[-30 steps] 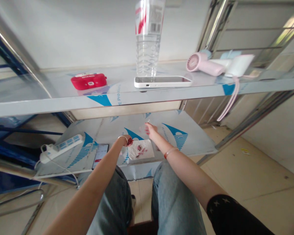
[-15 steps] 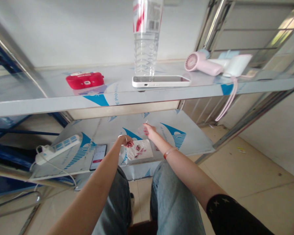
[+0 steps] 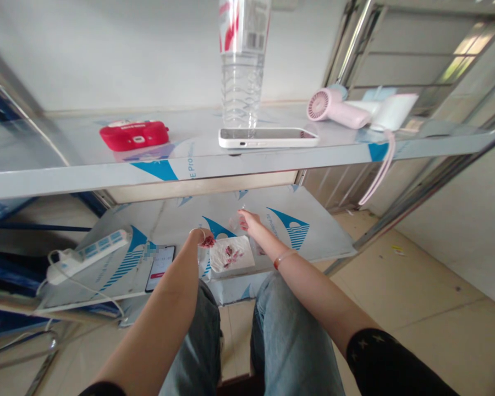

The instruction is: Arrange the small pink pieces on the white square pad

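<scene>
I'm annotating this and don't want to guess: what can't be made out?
Head view:
Tall clear plastic bottle: top cut off by the upper edge.
Small dark-red pieces at the bare left hand: too small to identify.
Bare right hand: anything pinched is too small and faint.
Black-edged phone: screen text too small to read.

Reads "E Pro" in blue on the front edge of the upper shelf (image 3: 251,158), set sideways just beside a blue triangle (image 3: 159,170). On the lower surface (image 3: 190,214), reads "PE Protec", with the rest too blurred, along a striped blue triangle sign (image 3: 292,228). Near the power strip (image 3: 88,256), shows more small blue print, illegible. On the label (image 3: 243,27) of the bottle (image 3: 241,82), shows red marks and a barcode; on the red case (image 3: 134,136), blurred white lettering; on the lower phone (image 3: 160,269), unreadable screen text.
</scene>
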`<state>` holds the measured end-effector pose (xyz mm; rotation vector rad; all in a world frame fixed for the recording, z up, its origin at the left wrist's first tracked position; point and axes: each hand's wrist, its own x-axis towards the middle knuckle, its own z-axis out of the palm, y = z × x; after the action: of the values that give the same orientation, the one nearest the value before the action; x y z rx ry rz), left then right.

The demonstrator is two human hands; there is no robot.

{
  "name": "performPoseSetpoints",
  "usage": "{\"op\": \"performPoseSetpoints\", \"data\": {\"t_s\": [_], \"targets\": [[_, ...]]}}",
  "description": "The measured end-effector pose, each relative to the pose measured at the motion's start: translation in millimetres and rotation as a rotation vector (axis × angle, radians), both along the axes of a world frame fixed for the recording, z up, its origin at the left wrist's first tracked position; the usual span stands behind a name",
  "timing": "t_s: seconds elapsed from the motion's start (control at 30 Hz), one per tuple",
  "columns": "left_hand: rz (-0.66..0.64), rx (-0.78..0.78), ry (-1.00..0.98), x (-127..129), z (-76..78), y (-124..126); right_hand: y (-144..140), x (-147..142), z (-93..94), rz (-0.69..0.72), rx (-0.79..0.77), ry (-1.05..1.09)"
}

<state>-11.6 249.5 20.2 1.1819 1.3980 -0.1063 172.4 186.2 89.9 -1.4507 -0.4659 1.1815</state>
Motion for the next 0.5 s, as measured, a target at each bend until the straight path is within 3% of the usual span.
{"op": "performPoseSetpoints", "data": {"t_s": [0.23, 0.5], "targets": [[-0.005, -0.124, 0.070, -4.1, -2.4, -4.0, 2.0, -2.6, -0.7, 0.016, -0.028, -0.004], [-0.053, -0.110, 0.141, 7.3, -4.6, -10.3, 0.0, -6.3, 5.7, 0.043, -0.087, -0.012]]}}
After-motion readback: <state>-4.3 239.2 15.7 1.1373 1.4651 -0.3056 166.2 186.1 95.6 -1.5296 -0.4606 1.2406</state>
